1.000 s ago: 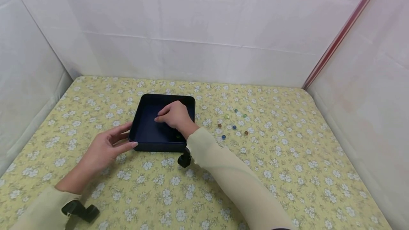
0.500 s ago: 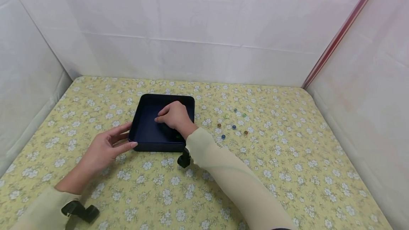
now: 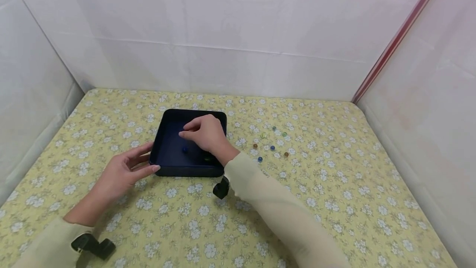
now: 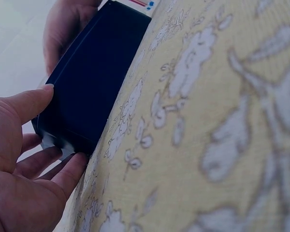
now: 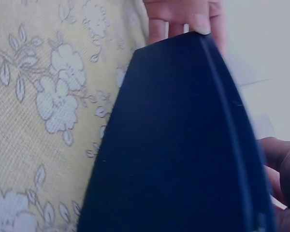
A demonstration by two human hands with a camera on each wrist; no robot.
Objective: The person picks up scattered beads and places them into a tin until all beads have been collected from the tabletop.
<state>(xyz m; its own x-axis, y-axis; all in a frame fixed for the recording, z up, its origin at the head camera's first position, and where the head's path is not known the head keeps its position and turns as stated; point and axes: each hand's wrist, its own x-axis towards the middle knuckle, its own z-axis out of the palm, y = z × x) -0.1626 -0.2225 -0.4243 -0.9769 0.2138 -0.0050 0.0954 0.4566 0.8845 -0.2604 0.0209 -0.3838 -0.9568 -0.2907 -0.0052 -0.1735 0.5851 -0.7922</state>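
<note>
A dark blue square tray (image 3: 174,170) lies on the table, left of centre. At its front left corner my left hand (image 3: 120,173) holds it, thumb by the front rim and fingers along the left side. In the left wrist view the thumb touches the rim, with the fingertips low on the wall. Over the tray is my right hand (image 3: 207,133), thumb and index finger bent with a small gap and nothing seen between them. Below the fingertips a blue marble (image 3: 185,149) lies on the tray floor. A greenish marble (image 3: 208,158) shows partly beneath the right wrist.
Several loose marbles lie right of the tray, among them a blue marble (image 3: 260,159), a brown marble (image 3: 286,154) and a green marble (image 3: 284,134). A flowered yellow cloth (image 3: 178,226) covers the table. White sheets (image 3: 223,69) enclose the back and sides.
My right hand has let go of the blue marble, now in plain sight on the tray floor, and has lifted slightly. The left hand and the tray have stayed put.
</note>
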